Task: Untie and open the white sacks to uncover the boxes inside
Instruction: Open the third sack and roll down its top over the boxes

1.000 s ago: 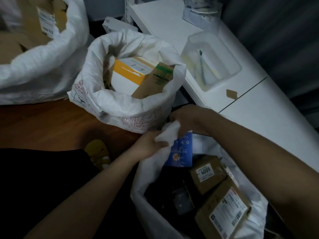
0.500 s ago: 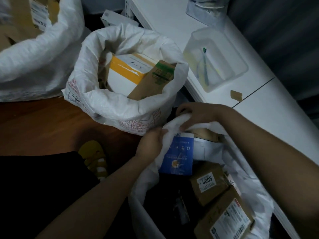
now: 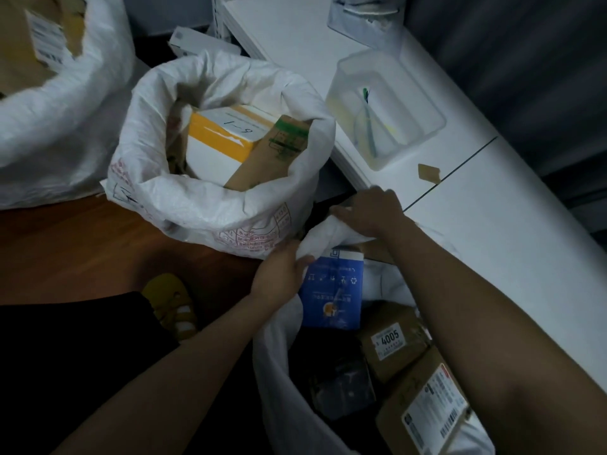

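Nearest white sack (image 3: 279, 372) open below me, rim bunched at far edge where my left hand (image 3: 282, 274) and right hand (image 3: 371, 211) grip it. Inside: blue box (image 3: 331, 293) upright, brown box labelled 4005 (image 3: 391, 343), another labelled brown box (image 3: 423, 418), dark item too dim to tell. Second sack (image 3: 210, 205) beyond, mouth rolled open, holding yellow-and-white box (image 3: 220, 142) and tilted brown box (image 3: 272, 156). Third sack (image 3: 62, 126) far left, open, cardboard showing.

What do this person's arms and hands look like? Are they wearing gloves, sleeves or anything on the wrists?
Both forearms are bare to the frame's edge, with no sleeve showing. The left hand and right hand wear no gloves, and no watch, band or ring is visible in this dim picture.
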{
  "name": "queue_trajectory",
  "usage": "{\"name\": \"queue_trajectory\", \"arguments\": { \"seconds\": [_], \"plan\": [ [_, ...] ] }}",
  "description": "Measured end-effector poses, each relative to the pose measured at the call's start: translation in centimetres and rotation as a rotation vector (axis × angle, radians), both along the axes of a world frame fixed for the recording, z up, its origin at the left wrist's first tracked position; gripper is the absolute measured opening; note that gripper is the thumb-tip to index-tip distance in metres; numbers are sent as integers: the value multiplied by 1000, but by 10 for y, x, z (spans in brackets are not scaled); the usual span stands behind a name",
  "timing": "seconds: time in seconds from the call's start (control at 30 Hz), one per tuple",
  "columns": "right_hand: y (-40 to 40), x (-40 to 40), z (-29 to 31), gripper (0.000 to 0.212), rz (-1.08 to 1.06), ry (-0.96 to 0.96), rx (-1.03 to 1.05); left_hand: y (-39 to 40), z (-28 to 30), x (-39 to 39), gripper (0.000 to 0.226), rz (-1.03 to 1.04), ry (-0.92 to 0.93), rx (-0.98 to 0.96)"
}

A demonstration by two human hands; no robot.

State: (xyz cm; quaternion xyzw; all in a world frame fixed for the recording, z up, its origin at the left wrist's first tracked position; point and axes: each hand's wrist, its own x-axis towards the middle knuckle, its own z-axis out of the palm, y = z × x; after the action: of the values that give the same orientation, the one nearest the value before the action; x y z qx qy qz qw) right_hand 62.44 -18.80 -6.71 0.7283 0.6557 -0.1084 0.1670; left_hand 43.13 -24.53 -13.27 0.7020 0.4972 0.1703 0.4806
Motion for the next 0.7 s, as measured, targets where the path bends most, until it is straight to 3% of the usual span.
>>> {"name": "queue_trajectory", "arguments": {
  "seconds": [0.03,0.1,0.2,0.27,0.33,0.43,0.5,0.63,0.7],
  "plan": [
    [-5,-7,1,53,162,20,155,5,1,-2,28,21,-98,-113],
    [-17,-14,-3,48,342,187,152,15,3,-7,9,26,-218,-298],
    [-36,-21,-11,58,352,189,-44,15,0,-14,23,58,-221,-396],
    [-37,-25,-13,44,293,108,-20,5,6,-21,49,105,-200,-467],
    [-33,-37,-12,36,261,4,-47,-9,7,-31,64,104,-67,-510],
    [-37,-50,-9,34,232,-35,13,-31,8,-46,54,22,-16,-508],
    [-55,-56,-4,34,179,76,144,-37,11,-53,46,58,-114,-585],
    [-142,-82,18,31,17,504,490,-46,2,-60,58,197,-133,-756],
    [-203,-104,24,30,-32,577,510,-59,5,-62,54,311,-232,-918]
  ]
}}
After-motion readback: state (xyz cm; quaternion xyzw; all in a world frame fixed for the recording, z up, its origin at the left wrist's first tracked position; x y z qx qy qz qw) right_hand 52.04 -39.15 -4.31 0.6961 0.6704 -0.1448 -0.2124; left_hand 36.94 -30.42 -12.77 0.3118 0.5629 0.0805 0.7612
